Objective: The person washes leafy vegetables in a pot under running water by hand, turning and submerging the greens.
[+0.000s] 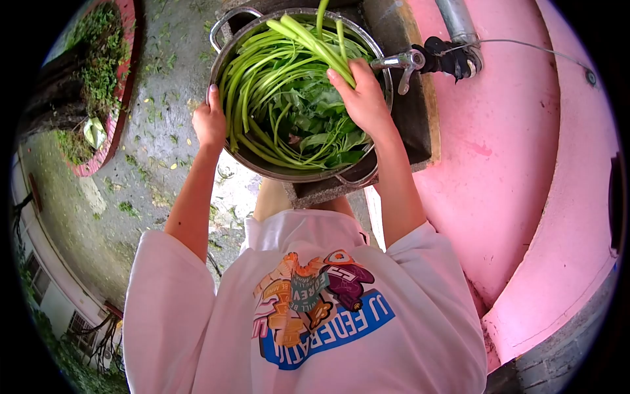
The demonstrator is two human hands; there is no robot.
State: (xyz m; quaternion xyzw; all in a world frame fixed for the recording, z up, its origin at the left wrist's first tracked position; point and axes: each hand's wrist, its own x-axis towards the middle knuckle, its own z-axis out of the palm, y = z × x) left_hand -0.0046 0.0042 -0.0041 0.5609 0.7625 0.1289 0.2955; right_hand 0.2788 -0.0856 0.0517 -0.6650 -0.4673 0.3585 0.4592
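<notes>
Outdoors, daylight. Pink wall (499, 125) on right, scuffed, with pale metal pipe (457, 23) and thin wire (525, 43). Ground (134, 210) left: grey, mottled, scattered leaves, weeds. Upper left: planting bed with curved reddish border (95, 164), dark trunk (59, 92), greenery. Lower left: pale building (60, 303), barred window (82, 331), foliage. Grey paving (545, 369) lower right. Fisheye edges black.

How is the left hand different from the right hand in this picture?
The left hand holds the rim of the pot, while the right hand grips some green stems. The left hand is at the pot's edge; the right hand is over the leafy greens. Both hands are bare.
</notes>
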